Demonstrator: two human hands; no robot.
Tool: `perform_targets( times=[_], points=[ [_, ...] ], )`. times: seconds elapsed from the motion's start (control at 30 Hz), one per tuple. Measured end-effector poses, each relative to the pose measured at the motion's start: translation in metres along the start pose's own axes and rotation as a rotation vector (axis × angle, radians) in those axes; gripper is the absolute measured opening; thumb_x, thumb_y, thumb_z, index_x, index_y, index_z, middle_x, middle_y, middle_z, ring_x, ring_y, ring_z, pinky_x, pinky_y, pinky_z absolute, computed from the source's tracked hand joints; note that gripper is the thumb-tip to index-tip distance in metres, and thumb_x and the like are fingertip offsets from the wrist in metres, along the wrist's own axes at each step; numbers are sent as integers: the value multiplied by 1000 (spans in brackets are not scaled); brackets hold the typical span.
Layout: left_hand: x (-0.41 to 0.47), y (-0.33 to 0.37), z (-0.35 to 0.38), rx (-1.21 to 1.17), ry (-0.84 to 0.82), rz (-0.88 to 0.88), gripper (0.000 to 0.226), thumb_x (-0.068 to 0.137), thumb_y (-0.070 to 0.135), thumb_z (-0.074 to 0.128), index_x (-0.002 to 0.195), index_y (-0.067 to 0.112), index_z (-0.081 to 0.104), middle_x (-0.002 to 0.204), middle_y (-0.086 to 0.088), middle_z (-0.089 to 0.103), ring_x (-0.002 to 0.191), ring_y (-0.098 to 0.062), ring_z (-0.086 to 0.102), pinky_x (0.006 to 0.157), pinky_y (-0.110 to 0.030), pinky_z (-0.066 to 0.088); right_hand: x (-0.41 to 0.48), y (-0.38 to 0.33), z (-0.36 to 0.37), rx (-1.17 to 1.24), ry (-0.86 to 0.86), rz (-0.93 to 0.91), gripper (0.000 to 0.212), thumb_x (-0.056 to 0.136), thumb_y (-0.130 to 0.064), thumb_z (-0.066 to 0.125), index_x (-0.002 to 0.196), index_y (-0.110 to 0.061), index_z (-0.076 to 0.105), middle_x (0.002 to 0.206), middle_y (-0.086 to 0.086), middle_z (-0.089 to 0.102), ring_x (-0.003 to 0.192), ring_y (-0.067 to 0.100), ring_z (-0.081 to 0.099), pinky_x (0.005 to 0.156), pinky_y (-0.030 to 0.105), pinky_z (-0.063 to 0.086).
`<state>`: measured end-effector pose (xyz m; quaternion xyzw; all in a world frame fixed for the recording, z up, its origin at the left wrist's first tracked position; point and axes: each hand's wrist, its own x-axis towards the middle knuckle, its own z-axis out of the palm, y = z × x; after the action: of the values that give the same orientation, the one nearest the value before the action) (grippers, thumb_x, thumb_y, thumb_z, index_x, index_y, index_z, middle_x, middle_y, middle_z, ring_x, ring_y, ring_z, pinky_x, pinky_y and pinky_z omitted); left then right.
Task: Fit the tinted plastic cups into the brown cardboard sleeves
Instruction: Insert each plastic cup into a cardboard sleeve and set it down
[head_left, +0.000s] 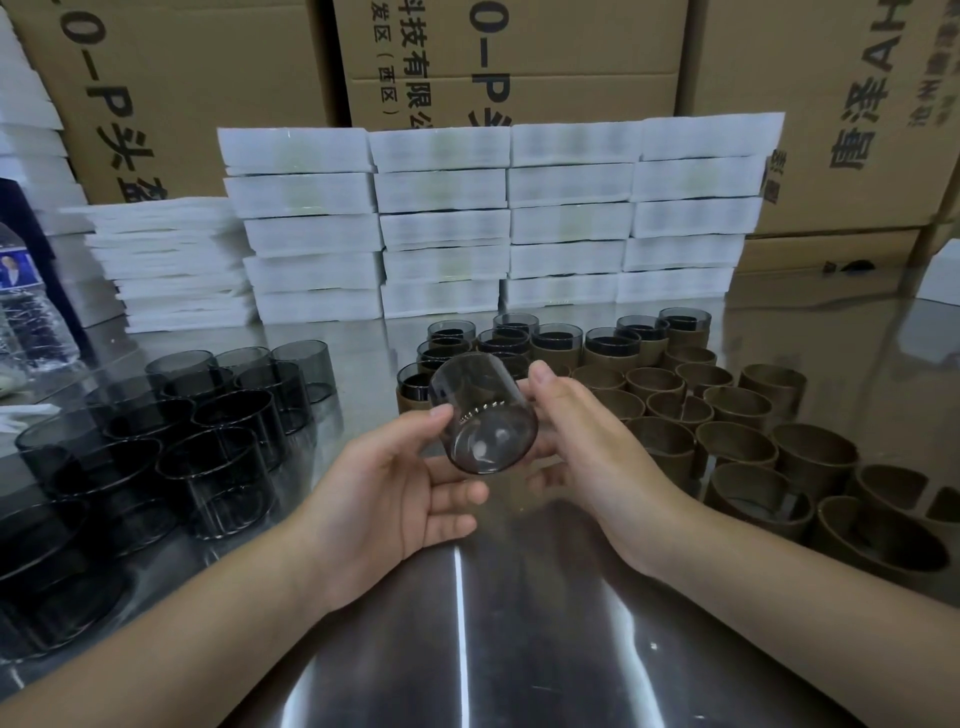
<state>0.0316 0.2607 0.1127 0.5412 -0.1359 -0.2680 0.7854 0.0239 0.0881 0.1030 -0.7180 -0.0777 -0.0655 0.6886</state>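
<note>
A smoky tinted plastic cup (480, 415) hangs tilted above the steel table, its base turned toward me. My left hand (400, 499) cradles it from below-left, thumb on its side. My right hand (582, 441) grips it from the right, thumb over the top wall. Several loose tinted cups (218, 431) stand on the left. Several empty brown cardboard sleeves (737, 441) stand on the right. Behind them, several sleeves with cups inside (556, 343) stand in rows.
Stacks of white foam-wrapped packs (498, 218) line the back of the shiny steel table (519, 649). Large cardboard cartons (519, 57) rise behind them. A clear water bottle (26, 312) stands at the far left.
</note>
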Motion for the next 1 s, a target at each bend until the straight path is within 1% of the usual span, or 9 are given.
perform_targets(
  times=[0.07, 0.13, 0.17, 0.23, 0.3, 0.47, 0.63, 0.83, 1.0],
  points=[
    [1, 0, 0, -15, 19, -16, 50, 62, 37, 67, 105, 11, 64, 73, -7, 67, 56, -15, 63, 48, -23, 53, -1, 1, 1, -25, -3, -83, 57, 56, -74, 57, 100, -37, 62, 87, -14, 70, 69, 1, 63, 56, 17, 48],
    [2, 0, -2, -29, 21, -32, 46, 69, 39, 63, 106, 11, 64, 74, -5, 68, 56, -14, 64, 49, -23, 53, -3, 2, 2, -87, -19, -153, 44, 67, -68, 67, 104, -47, 59, 100, -17, 66, 73, -2, 63, 61, 13, 47],
    [3, 0, -2, -29, 23, -40, 46, 71, 41, 62, 105, 11, 65, 74, -5, 69, 56, -14, 64, 50, -22, 53, -4, 2, 2, -121, -25, -181, 38, 74, -57, 72, 108, -50, 58, 109, -16, 63, 77, -1, 62, 66, 12, 47],
    [5, -2, -3, -17, 43, -59, 47, 67, 47, 66, 97, 11, 72, 72, -5, 68, 56, -13, 64, 51, -22, 54, -4, 5, 1, -178, -27, -227, 45, 79, -36, 76, 114, -53, 54, 122, -12, 55, 85, 1, 60, 76, 15, 48],
    [7, -3, -3, 3, 70, -73, 46, 64, 53, 66, 81, 13, 78, 70, -5, 67, 57, -12, 65, 53, -21, 56, -5, 6, 0, -238, -46, -242, 56, 78, -31, 77, 121, -53, 49, 128, -15, 49, 99, 2, 60, 84, 17, 48],
    [9, -5, -4, 28, 117, -94, 52, 60, 61, 65, 76, 14, 81, 81, -7, 75, 68, -11, 72, 59, -20, 57, -4, 10, -2, -283, -91, -250, 72, 76, -30, 80, 135, -46, 43, 132, -20, 44, 109, -1, 57, 90, 16, 48],
    [8, -4, -2, 64, 179, -110, 49, 54, 60, 68, 55, 12, 76, 75, -12, 75, 67, -14, 74, 53, -19, 55, -3, 9, -1, -251, -78, -283, 72, 63, -43, 78, 127, -52, 45, 131, -22, 46, 116, -8, 53, 94, 14, 45],
    [8, -4, -2, 121, 195, -113, 53, 55, 62, 65, 58, 11, 77, 77, -15, 75, 66, -15, 74, 51, -21, 56, -4, 7, 0, -225, -67, -294, 65, 58, -48, 78, 118, -49, 52, 128, -16, 54, 117, 0, 56, 104, 31, 46],
    [8, -4, 0, 175, 211, -114, 59, 52, 63, 65, 66, 8, 79, 82, -18, 75, 63, -15, 73, 49, -20, 55, -5, 4, 1, -215, -67, -288, 67, 56, -55, 85, 115, -44, 56, 125, -5, 59, 113, 3, 59, 101, 30, 47]
  ],
)
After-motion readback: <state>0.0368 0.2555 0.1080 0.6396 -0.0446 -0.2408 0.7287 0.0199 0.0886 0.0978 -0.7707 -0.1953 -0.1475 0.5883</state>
